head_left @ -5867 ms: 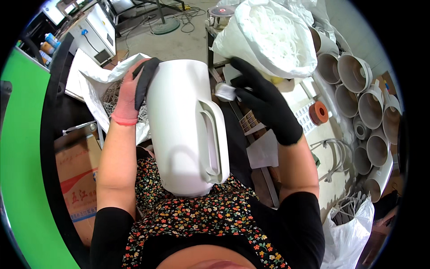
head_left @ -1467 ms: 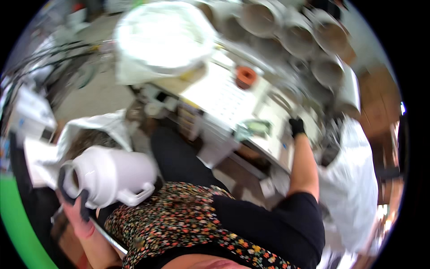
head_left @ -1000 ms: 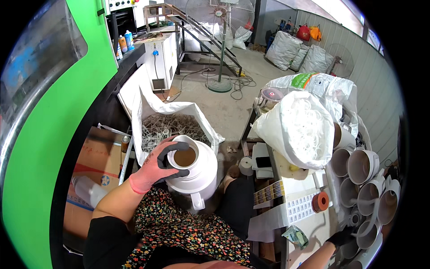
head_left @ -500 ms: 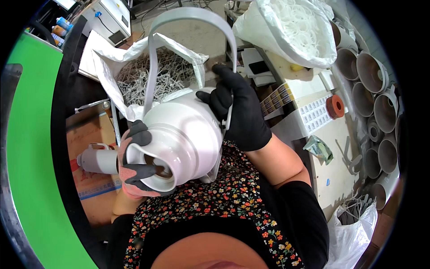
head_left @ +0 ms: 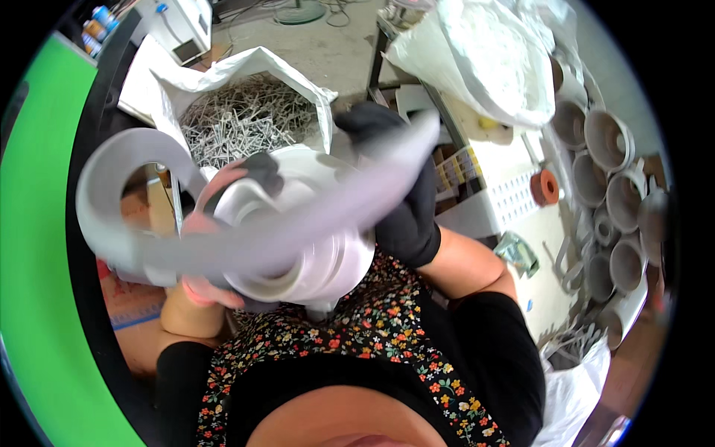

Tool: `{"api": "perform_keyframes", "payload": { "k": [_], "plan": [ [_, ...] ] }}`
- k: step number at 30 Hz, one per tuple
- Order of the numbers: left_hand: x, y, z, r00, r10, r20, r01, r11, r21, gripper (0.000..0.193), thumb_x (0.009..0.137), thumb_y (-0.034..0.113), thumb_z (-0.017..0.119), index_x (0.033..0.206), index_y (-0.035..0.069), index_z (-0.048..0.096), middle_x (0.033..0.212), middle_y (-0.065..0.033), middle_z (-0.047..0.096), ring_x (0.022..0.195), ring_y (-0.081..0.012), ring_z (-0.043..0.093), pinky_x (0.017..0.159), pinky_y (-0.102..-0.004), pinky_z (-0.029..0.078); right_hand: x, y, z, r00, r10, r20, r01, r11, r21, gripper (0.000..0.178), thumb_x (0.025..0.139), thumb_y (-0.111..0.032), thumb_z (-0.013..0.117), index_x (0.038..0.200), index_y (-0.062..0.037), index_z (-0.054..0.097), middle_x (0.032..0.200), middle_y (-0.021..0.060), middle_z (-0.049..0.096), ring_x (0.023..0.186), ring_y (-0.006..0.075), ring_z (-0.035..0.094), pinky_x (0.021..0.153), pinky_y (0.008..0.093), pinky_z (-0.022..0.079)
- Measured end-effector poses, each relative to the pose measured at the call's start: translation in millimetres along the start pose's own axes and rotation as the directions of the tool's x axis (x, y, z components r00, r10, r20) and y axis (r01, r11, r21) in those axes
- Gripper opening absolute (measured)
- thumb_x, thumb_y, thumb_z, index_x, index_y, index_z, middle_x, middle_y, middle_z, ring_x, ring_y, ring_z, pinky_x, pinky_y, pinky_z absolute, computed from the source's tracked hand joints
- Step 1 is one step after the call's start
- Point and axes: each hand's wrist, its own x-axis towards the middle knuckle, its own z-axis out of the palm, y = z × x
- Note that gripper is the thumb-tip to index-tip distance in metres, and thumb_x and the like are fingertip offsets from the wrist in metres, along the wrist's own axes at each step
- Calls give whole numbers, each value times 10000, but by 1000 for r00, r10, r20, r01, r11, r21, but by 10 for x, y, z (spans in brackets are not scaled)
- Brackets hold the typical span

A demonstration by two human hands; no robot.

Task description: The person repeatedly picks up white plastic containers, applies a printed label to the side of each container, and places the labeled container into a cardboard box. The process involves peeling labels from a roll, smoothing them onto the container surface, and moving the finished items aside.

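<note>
Before my chest I hold a pale grey plastic jug (head_left: 359,252), its wide spouted mouth tilted toward me and to the left. My left hand (head_left: 211,289), in a pink and dark grey glove, closes round the mouth end, partly covered by the handle. Against the right side of the jug is my black-gloved right hand (head_left: 411,223), closed at the place where the handle joins; some of its fingers are hidden. The jug's long curved handle (head_left: 246,249) sweeps across the mouth, blurred by motion, with its loop out to the left.
Beyond the jug stands a white sack (head_left: 257,63) of thin grey metal pieces. On the right bench are a plastic bag (head_left: 454,67) of translucent rings, a brown-red roll (head_left: 544,187) and a label sheet (head_left: 514,205). Stacked grey shells (head_left: 607,141) line the right. Left lies a green surface (head_left: 45,223).
The handle has swung from upright above the jug down toward me and left, across its mouth. Both hands stay on the jug. The view has shifted slightly.
</note>
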Motion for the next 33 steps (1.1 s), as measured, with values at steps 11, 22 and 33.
{"api": "perform_keyframes", "payload": {
  "k": [11, 22, 33],
  "plan": [
    [307, -195, -130, 948, 219, 233, -223, 975, -7, 861, 598, 283, 874, 1309, 63, 441, 1405, -221, 409, 1324, -342, 390, 1090, -432, 310, 62, -143, 134, 745, 635, -203, -515, 742, 430, 559, 841, -275, 520, 1304, 28, 437, 903, 84, 585, 885, 225, 613, 868, 354, 492],
    [331, -808, -51, 994, 32, -109, -31, 999, 12, 263, 937, 95, 554, 1193, 49, 593, 1116, -66, 620, 1017, -158, 595, 882, -286, 484, -554, 523, -263, 452, 878, 161, -785, 305, 539, 437, 899, -198, 507, 1289, -6, 478, 970, 61, 620, 844, 134, 584, 788, 277, 484],
    [201, -824, 24, 948, -284, -143, 210, 897, -390, 244, 947, 118, 541, 1152, -8, 582, 1070, -72, 617, 990, -122, 596, 863, -259, 472, -643, 379, -332, 429, 890, 158, -817, 308, 487, 435, 917, -247, 533, 1282, -12, 502, 1051, 63, 614, 918, 143, 580, 837, 295, 478]
  ]
}}
